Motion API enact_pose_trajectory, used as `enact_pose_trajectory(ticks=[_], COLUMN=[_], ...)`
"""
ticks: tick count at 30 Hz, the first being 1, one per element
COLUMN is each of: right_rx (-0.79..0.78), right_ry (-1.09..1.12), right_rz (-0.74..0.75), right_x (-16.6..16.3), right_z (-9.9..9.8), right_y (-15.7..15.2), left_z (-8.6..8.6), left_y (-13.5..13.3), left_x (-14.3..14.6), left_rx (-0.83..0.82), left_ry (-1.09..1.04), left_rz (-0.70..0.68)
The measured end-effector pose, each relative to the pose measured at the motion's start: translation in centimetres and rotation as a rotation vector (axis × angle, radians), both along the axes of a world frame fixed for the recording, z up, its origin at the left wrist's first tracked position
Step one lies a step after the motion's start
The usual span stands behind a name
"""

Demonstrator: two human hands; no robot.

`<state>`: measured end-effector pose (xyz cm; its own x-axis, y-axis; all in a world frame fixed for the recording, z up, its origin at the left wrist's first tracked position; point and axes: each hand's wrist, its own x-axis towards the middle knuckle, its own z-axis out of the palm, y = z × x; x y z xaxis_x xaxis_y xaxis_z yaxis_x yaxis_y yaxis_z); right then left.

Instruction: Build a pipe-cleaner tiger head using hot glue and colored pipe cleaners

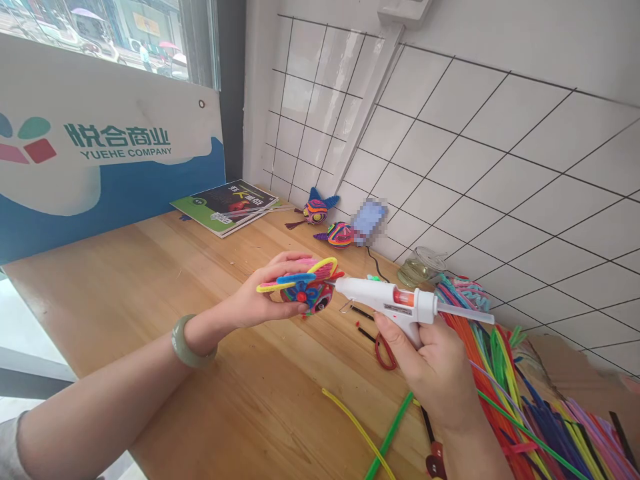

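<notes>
Above the smooth wooden table (225, 407) before me, the left hand (253, 300) grips a rounded, fuzzy ornament (304, 296) with looped trim; the right hand (443, 370) clasps a white plastic glue gun (373, 293), nozzle against or just beside it.

A smooth, thick, rounded bangle (181, 345) in pale grey-green circles the wrist of the left hand (263, 293). Higher on that arm shows the edge of a light grey sleeve (18, 450), probably short, though the frame cuts most of it off. The right hand (443, 367) is bare.
</notes>
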<state>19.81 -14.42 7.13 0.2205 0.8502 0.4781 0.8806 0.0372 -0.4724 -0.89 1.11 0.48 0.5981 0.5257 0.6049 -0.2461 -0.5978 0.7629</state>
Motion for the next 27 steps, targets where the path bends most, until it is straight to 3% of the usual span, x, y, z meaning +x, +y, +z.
enact_pose_trajectory(ticks=[27], right_rx=[0.001], right_ry=[0.031], right_rz=[0.036], right_x=[0.64], right_z=[-0.48], right_y=[-0.14], left_z=[0.06], left_y=[-0.06], left_x=[0.05], left_rx=[-0.022], left_ry=[0.016], left_rz=[0.005])
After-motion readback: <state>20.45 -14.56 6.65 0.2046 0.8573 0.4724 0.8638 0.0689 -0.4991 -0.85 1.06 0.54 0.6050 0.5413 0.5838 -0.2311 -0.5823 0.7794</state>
